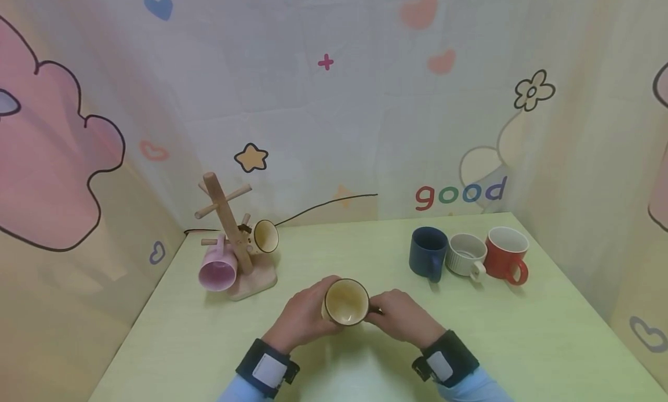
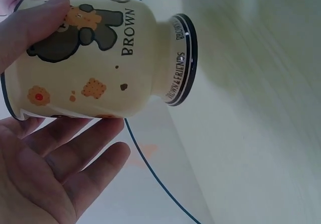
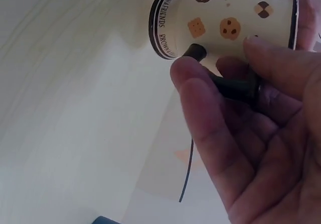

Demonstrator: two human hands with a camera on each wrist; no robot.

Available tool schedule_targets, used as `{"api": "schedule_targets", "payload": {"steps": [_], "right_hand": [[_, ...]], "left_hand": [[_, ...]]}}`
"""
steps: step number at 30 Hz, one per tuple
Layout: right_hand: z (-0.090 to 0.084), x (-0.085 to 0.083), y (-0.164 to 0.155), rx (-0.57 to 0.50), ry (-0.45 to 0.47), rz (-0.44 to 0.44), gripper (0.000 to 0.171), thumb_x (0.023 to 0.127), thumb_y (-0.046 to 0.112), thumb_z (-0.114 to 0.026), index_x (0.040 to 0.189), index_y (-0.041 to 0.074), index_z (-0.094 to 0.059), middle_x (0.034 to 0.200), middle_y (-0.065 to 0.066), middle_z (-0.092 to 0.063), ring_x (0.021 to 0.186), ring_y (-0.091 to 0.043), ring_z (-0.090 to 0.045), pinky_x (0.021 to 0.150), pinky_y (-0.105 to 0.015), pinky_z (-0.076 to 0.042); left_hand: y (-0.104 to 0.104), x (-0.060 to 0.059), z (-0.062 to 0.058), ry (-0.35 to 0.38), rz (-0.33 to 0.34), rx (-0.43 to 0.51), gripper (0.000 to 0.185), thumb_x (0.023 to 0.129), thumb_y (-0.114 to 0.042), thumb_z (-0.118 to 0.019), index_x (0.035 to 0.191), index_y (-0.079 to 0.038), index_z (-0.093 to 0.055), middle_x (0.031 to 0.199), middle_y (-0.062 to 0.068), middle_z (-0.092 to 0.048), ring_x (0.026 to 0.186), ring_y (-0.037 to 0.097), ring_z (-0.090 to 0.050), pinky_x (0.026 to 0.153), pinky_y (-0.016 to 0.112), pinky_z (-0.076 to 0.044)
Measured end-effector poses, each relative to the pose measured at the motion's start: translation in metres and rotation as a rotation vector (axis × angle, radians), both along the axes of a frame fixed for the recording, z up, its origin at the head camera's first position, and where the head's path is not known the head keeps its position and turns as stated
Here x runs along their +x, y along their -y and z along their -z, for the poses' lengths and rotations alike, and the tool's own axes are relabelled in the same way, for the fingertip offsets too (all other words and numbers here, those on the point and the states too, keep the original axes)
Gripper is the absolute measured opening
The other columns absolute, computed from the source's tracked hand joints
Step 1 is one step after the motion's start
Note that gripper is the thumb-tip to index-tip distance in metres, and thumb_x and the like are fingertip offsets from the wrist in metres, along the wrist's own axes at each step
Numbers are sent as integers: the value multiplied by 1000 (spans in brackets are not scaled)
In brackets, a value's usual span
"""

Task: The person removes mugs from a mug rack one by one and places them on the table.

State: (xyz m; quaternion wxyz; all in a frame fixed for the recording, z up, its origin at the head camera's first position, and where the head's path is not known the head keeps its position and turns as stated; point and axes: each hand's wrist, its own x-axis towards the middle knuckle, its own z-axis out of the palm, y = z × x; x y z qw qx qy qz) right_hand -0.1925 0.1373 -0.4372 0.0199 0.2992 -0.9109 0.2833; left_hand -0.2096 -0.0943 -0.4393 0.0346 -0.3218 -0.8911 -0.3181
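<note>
Holding cream mug (image 1: 347, 301) up over surface (image 1: 548, 332): left hand (image 1: 302, 318) wraps side, right hand (image 1: 400, 316) grips dark handle (image 3: 231, 86). Looks hard, smooth, slippery, breakable; handle plus body safest hold.

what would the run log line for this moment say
held: cream mug off the table | left hand: cups body | right hand: on dark handle | left: mug tree, pink mug | right: three mugs
</note>
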Motion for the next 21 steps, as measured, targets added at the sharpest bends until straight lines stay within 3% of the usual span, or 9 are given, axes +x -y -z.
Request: {"api": "schedule_targets", "payload": {"steps": [4, 11, 15, 21], "right_hand": [[1, 0, 0, -32, 30, 6, 8, 90, 15, -72, 83, 10, -74, 69, 9, -63, 58, -1, -49, 54, -23, -43], [1, 0, -1, -77, 189, 76, 9, 93, 17, -70, 90, 10, -74, 73, 1, -66, 58, -7, -57, 54, -26, -45], [1, 0, -2, -118, 221, 123, 10, 93, 17, -69, 92, 9, -75, 74, -1, -67, 58, -7, -59, 53, -26, -47], [1, 0, -4, -129, 155, 213, 11, 93, 16, -68, 89, 9, -75, 73, 0, -67, 54, -5, -57, 53, -27, -45]], "left_hand": [[1, -2, 2, 46, -6, 6, 80, 69, -24, -91, 137, -19, -50, 123, 1, -64, 106, 21, -64, 85, 44, -51], [4, -4, 7, 166, -38, -13, 95, 73, -29, -89, 151, -11, -36, 133, 10, -60, 118, 26, -59, 94, 49, -48], [3, -4, 7, 143, -84, -33, 95, 78, -31, -85, 153, -7, -32, 142, 15, -53, 126, 32, -54, 99, 52, -45], [5, -3, 4, 88, -156, -86, 92, 81, -41, -81, 152, -6, -34, 148, 18, -46, 132, 37, -48, 103, 54, -42]]}}
